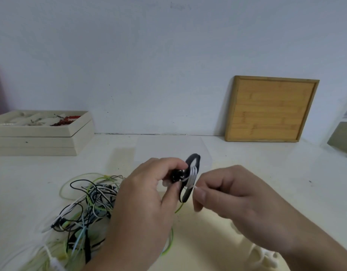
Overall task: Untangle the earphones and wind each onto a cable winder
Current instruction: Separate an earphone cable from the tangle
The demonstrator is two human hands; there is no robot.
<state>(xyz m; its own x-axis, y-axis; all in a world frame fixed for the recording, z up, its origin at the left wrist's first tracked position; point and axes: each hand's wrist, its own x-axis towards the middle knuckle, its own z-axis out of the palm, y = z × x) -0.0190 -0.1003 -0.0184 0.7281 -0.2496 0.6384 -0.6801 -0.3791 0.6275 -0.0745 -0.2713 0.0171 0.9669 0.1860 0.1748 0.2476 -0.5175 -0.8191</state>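
Tangled earphones (pixel 86 208) are heaped on the table (pixel 247 163), just left of the left hand (pixel 143 204). A black winder (pixel 190 178) is pinched by that hand's curled fingers. A white cord (pixel 193 176), wrapped round the winder, is pinched by the right hand (pixel 233 194). Beyond the fingers, a wooden board (pixel 270 109) is leaned against the wall, with a box (pixel 37 137) far left.
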